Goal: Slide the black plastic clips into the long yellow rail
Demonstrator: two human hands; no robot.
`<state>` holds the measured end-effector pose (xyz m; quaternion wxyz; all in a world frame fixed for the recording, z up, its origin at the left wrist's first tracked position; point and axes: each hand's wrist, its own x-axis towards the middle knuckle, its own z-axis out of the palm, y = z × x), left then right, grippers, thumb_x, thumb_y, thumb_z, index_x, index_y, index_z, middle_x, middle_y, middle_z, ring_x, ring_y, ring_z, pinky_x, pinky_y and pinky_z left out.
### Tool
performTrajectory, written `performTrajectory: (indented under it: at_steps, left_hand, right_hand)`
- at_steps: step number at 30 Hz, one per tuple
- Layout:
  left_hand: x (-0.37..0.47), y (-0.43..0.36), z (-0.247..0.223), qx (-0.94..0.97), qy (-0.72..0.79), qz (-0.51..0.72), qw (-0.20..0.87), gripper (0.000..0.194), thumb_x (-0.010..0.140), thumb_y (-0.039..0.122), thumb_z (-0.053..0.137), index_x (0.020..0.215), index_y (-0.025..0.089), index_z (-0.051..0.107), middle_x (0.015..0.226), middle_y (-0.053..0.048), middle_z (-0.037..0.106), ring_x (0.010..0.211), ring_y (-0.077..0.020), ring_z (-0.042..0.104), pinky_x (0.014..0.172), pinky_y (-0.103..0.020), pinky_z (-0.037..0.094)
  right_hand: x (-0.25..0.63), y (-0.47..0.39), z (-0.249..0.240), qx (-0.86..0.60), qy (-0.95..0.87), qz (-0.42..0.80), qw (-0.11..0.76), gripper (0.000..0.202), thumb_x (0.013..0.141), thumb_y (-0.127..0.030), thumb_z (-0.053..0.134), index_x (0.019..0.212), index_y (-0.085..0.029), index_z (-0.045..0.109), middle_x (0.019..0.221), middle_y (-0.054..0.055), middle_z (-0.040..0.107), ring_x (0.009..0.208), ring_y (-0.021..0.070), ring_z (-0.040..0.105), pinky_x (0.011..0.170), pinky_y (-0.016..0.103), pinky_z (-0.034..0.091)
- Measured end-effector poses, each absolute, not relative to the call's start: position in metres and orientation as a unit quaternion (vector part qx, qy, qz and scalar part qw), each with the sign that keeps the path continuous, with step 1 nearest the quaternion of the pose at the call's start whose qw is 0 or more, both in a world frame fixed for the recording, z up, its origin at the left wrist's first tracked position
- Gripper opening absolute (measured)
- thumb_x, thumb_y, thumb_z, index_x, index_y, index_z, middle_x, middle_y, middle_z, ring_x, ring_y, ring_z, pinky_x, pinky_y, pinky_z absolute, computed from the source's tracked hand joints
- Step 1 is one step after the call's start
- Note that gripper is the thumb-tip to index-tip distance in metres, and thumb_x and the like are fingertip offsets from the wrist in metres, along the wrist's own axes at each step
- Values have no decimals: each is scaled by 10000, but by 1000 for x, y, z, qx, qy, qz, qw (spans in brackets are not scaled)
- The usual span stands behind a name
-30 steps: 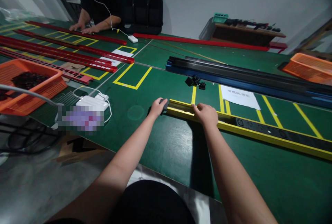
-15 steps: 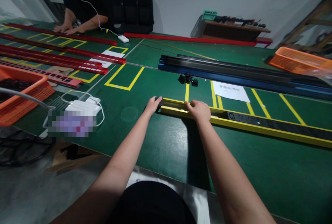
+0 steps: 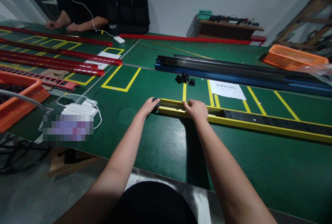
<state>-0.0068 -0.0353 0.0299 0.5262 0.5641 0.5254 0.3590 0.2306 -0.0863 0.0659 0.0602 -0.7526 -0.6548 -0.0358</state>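
Note:
A long yellow channel [image 3: 241,125] lies across the green table [image 3: 160,151], with a black socket strip [image 3: 245,117] inside its right part. At the channel's left end, my left hand [image 3: 148,107] is closed on a black end piece [image 3: 155,103]. My right hand [image 3: 197,110] grips the channel a little further right, thumb over the open trough and fingers on the far side. Several small black parts [image 3: 184,78] lie just beyond the channel. Behind them are dark blue and black rails [image 3: 220,70].
Red rails [image 3: 77,58] and an orange basket [image 3: 23,96] are at left, near a white adapter [image 3: 79,110]. A paper sheet [image 3: 227,89] lies beyond the channel. Another orange basket [image 3: 295,57] stands at right. Across the table is a person in black [image 3: 80,2].
The view has shifted slightly, moving most things a little left in the picture. The other person's hands have moved apart. My hands keep their places on the channel and end piece.

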Motion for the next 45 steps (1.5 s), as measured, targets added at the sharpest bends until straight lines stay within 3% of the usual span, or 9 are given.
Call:
performTrajectory:
  at_steps: [5, 9, 15, 22, 29, 34, 39, 42, 45]
  left_hand:
    - [1, -32, 29, 639, 534, 316, 454, 398, 788, 500, 490, 893, 131, 595, 893, -99, 664, 791, -188, 595, 695, -283, 443]
    - [3, -36, 29, 636, 607, 324, 349, 476, 853, 532, 336, 862, 134, 595, 905, -141, 665, 860, -220, 607, 762, -319, 440]
    - [-7, -47, 28, 593, 635, 423, 255, 558, 882, 515, 218, 735, 151, 615, 725, -99, 659, 698, -178, 612, 674, -283, 443]
    - [-1, -53, 22, 626, 589, 427, 283, 435, 866, 454, 334, 721, 158, 617, 685, -60, 652, 660, -158, 592, 629, -259, 431]
    - [14, -74, 25, 649, 546, 432, 306, 321, 842, 386, 432, 856, 150, 649, 874, -91, 681, 836, -189, 614, 783, -304, 464]
    - [12, -87, 16, 667, 477, 428, 380, 353, 795, 312, 531, 1109, 157, 581, 1176, -106, 608, 1083, -195, 562, 933, -328, 435]
    - [21, -89, 10, 649, 514, 440, 349, 324, 871, 353, 400, 1105, 155, 505, 1084, -115, 616, 979, -180, 590, 882, -328, 447]
    - [30, -87, 9, 631, 556, 440, 316, 302, 890, 361, 345, 1091, 157, 441, 975, -113, 616, 879, -183, 597, 810, -322, 454]
    - [34, -87, 9, 633, 550, 448, 308, 264, 908, 302, 267, 1090, 164, 398, 980, -120, 601, 882, -179, 591, 798, -310, 443]
  right_hand:
    - [231, -86, 65, -748, -659, -42, 56, 615, 878, -603, 204, 813, -200, 665, 804, 94, 659, 768, 213, 578, 655, 294, 337]
    - [231, -87, 65, -747, -662, -43, 46, 629, 890, -588, 177, 845, -193, 664, 826, 106, 660, 783, 214, 578, 678, 294, 342]
    - [230, -87, 65, -747, -661, -54, 48, 625, 899, -573, 174, 843, -189, 664, 821, 107, 662, 775, 215, 583, 672, 292, 341]
    - [229, -87, 64, -750, -657, -59, 48, 600, 914, -530, 182, 850, -186, 669, 837, 109, 665, 781, 210, 584, 690, 293, 339]
    - [226, -88, 66, -753, -654, -56, 47, 577, 923, -493, 192, 871, -179, 673, 853, 115, 668, 797, 215, 591, 700, 299, 351]
    - [227, -88, 69, -758, -650, -40, 37, 550, 928, -462, 201, 898, -171, 666, 898, 125, 669, 851, 212, 592, 747, 304, 360]
    - [209, -89, 71, -750, -659, -6, 48, 573, 877, -577, 257, 976, -158, 636, 968, 138, 644, 938, 232, 560, 855, 351, 341]
    - [176, -88, 69, -728, -678, -6, 102, 651, 784, -682, 343, 1041, -143, 602, 1060, 154, 605, 1057, 268, 495, 972, 417, 252]
    - [144, -80, 66, -746, -653, 30, 129, 674, 730, -672, 420, 1093, -123, 566, 1149, 181, 558, 1161, 304, 414, 1016, 469, 179]
